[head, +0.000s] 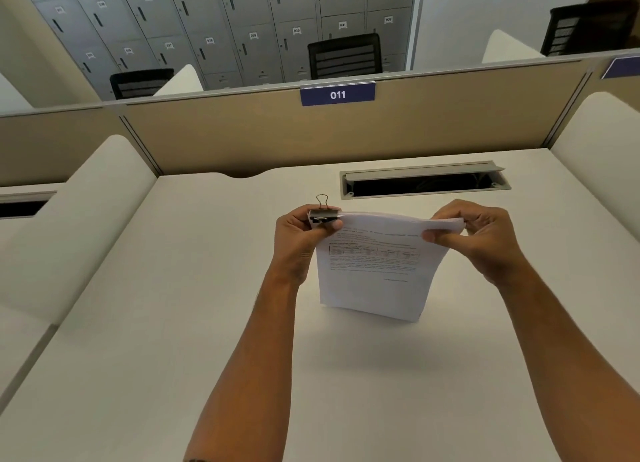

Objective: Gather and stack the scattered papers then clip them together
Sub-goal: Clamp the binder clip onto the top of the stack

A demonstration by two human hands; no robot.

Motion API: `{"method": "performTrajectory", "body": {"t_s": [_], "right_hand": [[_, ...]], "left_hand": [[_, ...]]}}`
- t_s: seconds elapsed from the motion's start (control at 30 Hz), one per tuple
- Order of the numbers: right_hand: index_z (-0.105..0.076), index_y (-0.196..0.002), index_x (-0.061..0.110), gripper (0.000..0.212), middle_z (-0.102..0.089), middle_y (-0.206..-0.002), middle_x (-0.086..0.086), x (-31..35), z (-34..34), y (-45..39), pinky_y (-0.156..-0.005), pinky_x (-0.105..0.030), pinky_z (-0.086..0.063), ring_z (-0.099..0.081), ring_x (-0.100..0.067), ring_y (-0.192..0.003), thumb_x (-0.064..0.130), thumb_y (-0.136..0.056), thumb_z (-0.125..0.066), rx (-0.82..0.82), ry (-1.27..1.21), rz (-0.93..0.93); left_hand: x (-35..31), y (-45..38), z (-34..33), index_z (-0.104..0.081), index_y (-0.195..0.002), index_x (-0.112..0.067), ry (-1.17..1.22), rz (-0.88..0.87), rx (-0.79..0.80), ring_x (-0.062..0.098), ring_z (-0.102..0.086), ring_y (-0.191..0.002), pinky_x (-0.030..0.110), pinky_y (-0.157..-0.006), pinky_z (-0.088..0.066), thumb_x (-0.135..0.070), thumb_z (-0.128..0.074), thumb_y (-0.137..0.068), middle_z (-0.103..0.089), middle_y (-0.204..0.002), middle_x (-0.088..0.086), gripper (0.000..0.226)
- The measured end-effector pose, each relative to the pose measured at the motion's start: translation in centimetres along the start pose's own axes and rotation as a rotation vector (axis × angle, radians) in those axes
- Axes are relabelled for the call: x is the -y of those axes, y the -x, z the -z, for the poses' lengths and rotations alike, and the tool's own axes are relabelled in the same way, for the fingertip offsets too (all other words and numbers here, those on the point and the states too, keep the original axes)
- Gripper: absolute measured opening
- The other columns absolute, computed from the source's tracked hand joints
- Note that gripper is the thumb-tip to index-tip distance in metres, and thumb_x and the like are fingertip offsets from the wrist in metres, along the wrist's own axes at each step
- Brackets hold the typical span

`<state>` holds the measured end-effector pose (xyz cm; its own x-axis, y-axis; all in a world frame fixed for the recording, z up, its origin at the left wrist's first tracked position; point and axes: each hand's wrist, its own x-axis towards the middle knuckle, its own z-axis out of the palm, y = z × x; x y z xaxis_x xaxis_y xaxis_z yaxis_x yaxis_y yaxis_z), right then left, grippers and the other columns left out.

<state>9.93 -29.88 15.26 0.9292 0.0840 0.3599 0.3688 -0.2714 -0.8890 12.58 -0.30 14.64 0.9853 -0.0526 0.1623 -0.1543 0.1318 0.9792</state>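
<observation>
A stack of white printed papers (374, 274) stands upright above the desk (173, 288), its lower edge near the desk surface. A black binder clip (323, 214) with wire handles sits on the stack's top left corner. My left hand (298, 243) pinches the clip and that corner between thumb and fingers. My right hand (485, 236) pinches the stack's top right corner. One wire handle of the clip points upward.
An open cable slot (424, 182) lies in the desk just behind the papers. A beige partition (242, 132) with a blue "011" sign (337, 95) closes the back. Rounded white dividers (86, 212) flank both sides. Lockers and black chairs stand beyond.
</observation>
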Motion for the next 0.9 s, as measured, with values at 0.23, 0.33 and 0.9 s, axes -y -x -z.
{"method": "performTrajectory", "body": {"t_s": [0.23,0.33,0.9], "right_hand": [[-0.080,-0.100,0.037,0.032,-0.077,-0.100,0.002,-2.9,-1.2,1.0,-0.070,-0.027,-0.061,-0.074,-0.021,-0.097,0.017,-0.076,-0.083,0.139,-0.293,-0.216],[-0.083,-0.094,0.030,0.014,-0.080,-0.099,0.000,-4.2,-3.0,1.6,-0.074,-0.026,-0.060,-0.076,-0.022,-0.094,0.023,-0.081,-0.085,0.032,-0.322,-0.290],[-0.066,-0.129,0.026,0.050,-0.074,-0.127,-0.004,-7.3,-7.0,2.1,-0.086,-0.042,-0.062,-0.073,-0.029,-0.110,0.034,-0.083,-0.083,0.022,-0.517,-0.473]], "left_hand": [[0.5,0.2,-0.1,-0.082,-0.083,-0.034,0.015,0.022,-0.021,0.011,-0.070,-0.080,0.025,-0.072,-0.058,-0.027,-0.084,-0.081,-0.076,-0.083,-0.006,0.007],[0.9,0.1,0.1,-0.081,-0.087,-0.033,-0.004,0.043,-0.019,0.012,-0.072,-0.081,0.025,-0.072,-0.059,-0.033,-0.081,-0.082,-0.077,-0.086,-0.005,0.005],[6.1,1.6,2.3,-0.075,-0.116,-0.011,-0.011,0.262,-0.105,0.030,-0.077,-0.099,0.045,-0.085,-0.064,-0.030,-0.081,-0.085,-0.079,-0.113,0.006,0.037]]}}
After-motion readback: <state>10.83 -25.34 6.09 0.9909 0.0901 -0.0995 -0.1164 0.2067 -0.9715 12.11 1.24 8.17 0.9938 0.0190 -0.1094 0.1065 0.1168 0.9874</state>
